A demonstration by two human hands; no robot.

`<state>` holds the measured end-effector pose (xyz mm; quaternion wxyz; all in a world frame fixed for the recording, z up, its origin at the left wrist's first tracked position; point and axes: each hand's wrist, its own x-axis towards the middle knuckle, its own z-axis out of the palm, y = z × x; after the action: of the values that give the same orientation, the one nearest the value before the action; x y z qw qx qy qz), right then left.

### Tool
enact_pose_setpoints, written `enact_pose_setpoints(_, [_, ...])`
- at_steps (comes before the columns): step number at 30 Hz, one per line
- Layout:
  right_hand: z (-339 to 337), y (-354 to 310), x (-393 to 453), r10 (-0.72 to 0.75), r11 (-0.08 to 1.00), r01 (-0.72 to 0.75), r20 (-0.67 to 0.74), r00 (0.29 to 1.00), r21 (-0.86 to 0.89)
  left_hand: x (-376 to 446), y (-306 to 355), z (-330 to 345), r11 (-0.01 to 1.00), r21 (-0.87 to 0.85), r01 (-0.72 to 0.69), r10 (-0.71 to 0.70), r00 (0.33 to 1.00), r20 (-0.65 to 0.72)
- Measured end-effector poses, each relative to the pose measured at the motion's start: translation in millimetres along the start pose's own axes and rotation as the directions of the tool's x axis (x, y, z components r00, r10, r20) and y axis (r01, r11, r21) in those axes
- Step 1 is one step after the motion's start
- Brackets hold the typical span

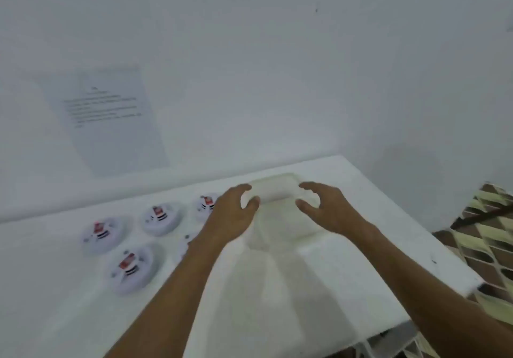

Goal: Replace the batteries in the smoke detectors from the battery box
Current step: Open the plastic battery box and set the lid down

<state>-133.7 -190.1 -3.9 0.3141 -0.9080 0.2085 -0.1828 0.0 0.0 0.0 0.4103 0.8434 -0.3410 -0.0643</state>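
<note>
Translucent plastic battery box (pixel 280 205), rounded rectangular, sits near table (pixel 388 232) far edge toward the right corner, left hand (pixel 233 213) and right hand (pixel 324 207) curled round its sides, blurry; round white smoke detectors (pixel 130 268) lie left, red batteries showing.

A box (pixel 277 191) sat on the table (pixel 374 218), near the back by the wall (pixel 249 52). The left hand (pixel 233 213) was at its left side and the right hand (pixel 327 207) at its right side. The smoke detectors (pixel 130 268) lay on the table, left of the box. A paper (pixel 111 118) was on the wall behind them.
</note>
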Motion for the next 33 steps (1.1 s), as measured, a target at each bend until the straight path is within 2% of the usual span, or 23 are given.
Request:
enact_pose_setpoints(4, [3.5,68.6,-15.9,0.000,1.000,0.000,0.020,1.000,-0.010,-18.9,-1.1,64.7,0.994,-0.059,0.092,-0.095,0.994,-0.059])
enact_pose_setpoints(7, [11.5,98.0,-11.9,0.023,0.997,-0.029,0.078,0.997,0.073,-22.0,-2.4,98.9,0.984,-0.069,0.166,-0.174,0.977,-0.126])
enact_pose_setpoints(12, [15.1,98.4,-2.7,0.016,0.960,-0.072,0.206,0.978,0.270,-30.5,8.3,122.1,0.957,-0.099,0.271,-0.286,0.935,-0.209])
enact_pose_setpoints(16, [20.9,96.5,7.3,0.028,0.937,-0.095,0.199,0.980,0.337,-29.1,10.7,125.7,0.921,-0.150,0.359,-0.386,0.892,-0.236])
enact_pose_setpoints(22, [19.6,103.4,12.5,0.029,0.930,-0.113,0.237,0.971,0.349,-28.1,18.5,122.8,0.887,-0.216,0.408,-0.446,0.880,-0.167])
enact_pose_setpoints(33, [21.9,111.2,20.5,0.012,0.890,-0.163,0.337,0.941,0.425,-27.3,9.0,124.5,0.846,-0.371,0.383,-0.435,0.898,-0.064])
